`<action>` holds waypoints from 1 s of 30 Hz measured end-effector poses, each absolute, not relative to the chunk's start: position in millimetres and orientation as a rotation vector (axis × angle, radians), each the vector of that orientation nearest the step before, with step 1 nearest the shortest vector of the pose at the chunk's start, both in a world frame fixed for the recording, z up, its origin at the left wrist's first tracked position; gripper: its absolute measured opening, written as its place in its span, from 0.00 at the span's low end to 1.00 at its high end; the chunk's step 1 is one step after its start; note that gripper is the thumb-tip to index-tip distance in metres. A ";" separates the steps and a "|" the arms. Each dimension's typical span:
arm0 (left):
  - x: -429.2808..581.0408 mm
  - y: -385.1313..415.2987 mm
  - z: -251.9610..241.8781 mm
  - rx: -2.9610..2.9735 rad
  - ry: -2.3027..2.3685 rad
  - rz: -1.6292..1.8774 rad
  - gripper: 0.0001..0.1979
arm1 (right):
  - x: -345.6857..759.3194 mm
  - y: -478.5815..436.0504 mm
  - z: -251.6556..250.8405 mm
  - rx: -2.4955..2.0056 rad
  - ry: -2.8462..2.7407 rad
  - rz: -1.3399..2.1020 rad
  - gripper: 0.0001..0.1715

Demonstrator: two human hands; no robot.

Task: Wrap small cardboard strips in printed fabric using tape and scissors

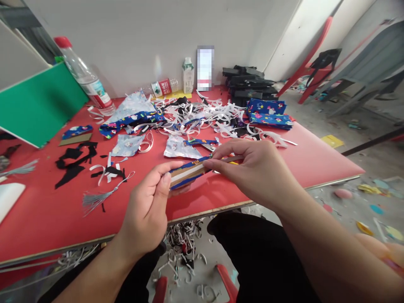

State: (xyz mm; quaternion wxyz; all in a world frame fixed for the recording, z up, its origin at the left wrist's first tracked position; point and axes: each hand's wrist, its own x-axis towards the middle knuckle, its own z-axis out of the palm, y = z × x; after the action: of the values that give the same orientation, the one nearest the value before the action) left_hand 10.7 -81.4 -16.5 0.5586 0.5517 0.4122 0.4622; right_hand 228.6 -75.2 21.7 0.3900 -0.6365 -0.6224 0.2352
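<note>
My left hand [147, 206] grips a small cardboard piece [187, 174] edged with blue patterned fabric, thumb on top and fingers beneath. A white strip runs lengthwise along its brown face. At the piece's right end, my right hand [252, 168] is closed in a pinch, with a thin greyish strip [232, 159] showing between its fingers; what kind of strip it is I cannot tell. Just behind the right fingertips lie scissors [210, 147], partly hidden. Beyond the piece is a pale blue printed fabric scrap [179, 147]. A grey tassel [97, 200] rests left of my left hand.
White strip offcuts [205, 111] heap across the red table [318, 155]. Folded blue fabric pieces [269, 113] and a black stack [249, 82] lie back right. A large bottle [94, 86], a carton-like bottle [188, 75] and a phone [205, 67] stand behind. A green board [44, 105] leans left.
</note>
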 end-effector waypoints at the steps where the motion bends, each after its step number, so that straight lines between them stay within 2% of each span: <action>1: 10.9 -81.6 -15.8 1.292 0.972 1.087 0.15 | 228.9 -75.0 21.7 -1.621 -1.578 0.614 0.11; 8: 10.6 -82.5 -14.7 1.237 0.950 1.118 0.15 | 229.5 -75.5 20.9 -1.622 -1.527 0.728 0.14; 13: 11.5 -84.7 -13.9 1.158 0.893 1.122 0.13 | 229.1 -74.1 19.4 -1.636 -1.542 0.687 0.13; 17: 12.6 -81.5 -12.7 1.091 0.816 1.122 0.24 | 227.9 -75.6 17.1 -1.672 -1.586 0.604 0.11; 19: 11.5 -77.9 -11.8 1.178 0.981 1.007 0.23 | 224.6 -79.0 15.8 -1.651 -1.663 0.518 0.08; 22: 7.5 -74.8 -10.1 1.300 1.163 0.639 0.21 | 217.3 -87.3 15.4 -1.484 -1.941 0.403 0.07; 24: 4.7 -76.2 -8.7 1.386 1.065 0.455 0.18 | 214.3 -93.1 16.6 -1.323 -2.129 0.361 0.06; 27: 2.6 -81.8 -6.9 1.514 0.910 0.397 0.14 | 216.6 -99.0 19.7 -1.229 -2.197 0.350 0.02; 30: 3.5 -86.4 -6.4 1.527 0.900 0.377 0.16 | 223.6 -100.8 22.7 -1.301 -2.129 0.443 0.12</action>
State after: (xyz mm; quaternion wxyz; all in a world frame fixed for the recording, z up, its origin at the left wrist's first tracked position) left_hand 3.5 -86.4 -6.4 0.6168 0.6633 0.3910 0.1638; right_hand 223.6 -100.8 22.7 0.2990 -0.4898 -0.8018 0.1669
